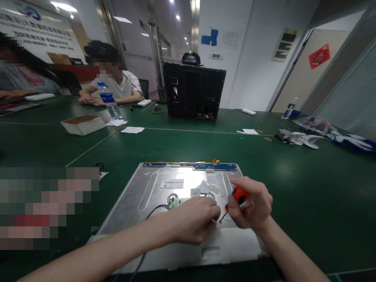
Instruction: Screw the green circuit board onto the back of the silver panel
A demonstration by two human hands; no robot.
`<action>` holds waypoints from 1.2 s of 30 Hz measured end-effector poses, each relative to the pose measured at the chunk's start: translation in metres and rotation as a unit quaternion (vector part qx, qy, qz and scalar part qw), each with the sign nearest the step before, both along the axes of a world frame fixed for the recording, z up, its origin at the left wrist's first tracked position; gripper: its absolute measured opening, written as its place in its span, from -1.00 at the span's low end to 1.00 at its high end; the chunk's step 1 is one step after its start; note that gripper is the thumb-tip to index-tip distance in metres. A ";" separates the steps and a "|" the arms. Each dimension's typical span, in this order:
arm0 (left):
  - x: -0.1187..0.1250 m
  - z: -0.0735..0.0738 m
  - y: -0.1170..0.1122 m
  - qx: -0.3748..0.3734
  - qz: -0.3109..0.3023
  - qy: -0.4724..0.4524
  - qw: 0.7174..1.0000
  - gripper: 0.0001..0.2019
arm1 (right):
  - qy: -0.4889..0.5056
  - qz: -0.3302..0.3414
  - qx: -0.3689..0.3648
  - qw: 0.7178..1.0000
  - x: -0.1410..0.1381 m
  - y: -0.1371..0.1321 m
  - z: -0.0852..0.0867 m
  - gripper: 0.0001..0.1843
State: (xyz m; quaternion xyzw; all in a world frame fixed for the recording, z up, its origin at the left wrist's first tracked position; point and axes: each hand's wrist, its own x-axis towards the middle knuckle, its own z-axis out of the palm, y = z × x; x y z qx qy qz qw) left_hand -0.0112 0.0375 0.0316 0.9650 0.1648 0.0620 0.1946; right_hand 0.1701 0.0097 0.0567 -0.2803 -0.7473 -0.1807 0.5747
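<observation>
A flat silver display panel [126,211] lies back side up on the table in front of me. A narrow blue circuit board [176,166] runs along its far edge. My right hand [252,201] grips a screwdriver [240,194] with a red and black handle, its thin shaft slanting down and left toward the panel. My left hand [196,219] is closed over the panel's middle, fingers curled down; what they pinch, if anything, is hidden. A small green circuit board [175,202] shows partly beside my left hand, with a dark cable [151,213] running from it.
On the green table [308,196], a black monitor housing [194,92] stands beyond the panel. A white open box [84,124] and a water bottle [110,101] are at the left. White gloves [302,139] lie on the right. Two people sit at the far left.
</observation>
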 end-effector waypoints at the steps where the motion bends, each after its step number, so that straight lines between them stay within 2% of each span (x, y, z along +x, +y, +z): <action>1: 0.001 -0.001 0.000 0.003 0.006 -0.002 1.000 -0.84 | 0.005 -0.006 -0.001 1.000 0.001 0.001 0.001 -0.64; 9: 0.012 -0.011 -0.002 0.056 0.044 0.000 0.997 -0.93 | 0.011 -0.023 0.004 1.000 0.004 0.004 0.004 -0.68; 16: 0.025 -0.010 -0.003 0.033 0.041 0.022 0.998 -0.94 | 0.003 -0.013 0.008 1.000 0.004 0.004 0.002 -0.68; 19: 0.017 -0.004 0.001 0.036 0.056 0.007 0.998 -0.94 | 0.008 -0.009 0.005 1.000 0.004 0.004 0.003 -0.66; 24: -0.009 0.003 0.000 0.030 0.123 -0.042 0.991 -0.92 | 0.008 -0.001 0.005 1.000 0.004 0.004 0.005 -0.65; 29: -0.011 -0.008 -0.016 0.013 0.131 -0.054 0.990 -0.92 | 0.010 0.016 0.001 1.000 0.002 0.007 0.002 -0.65; 36: -0.004 -0.022 -0.027 0.072 0.147 -0.029 0.986 -0.91 | 0.005 0.016 -0.020 1.000 0.000 0.004 -0.003 -0.65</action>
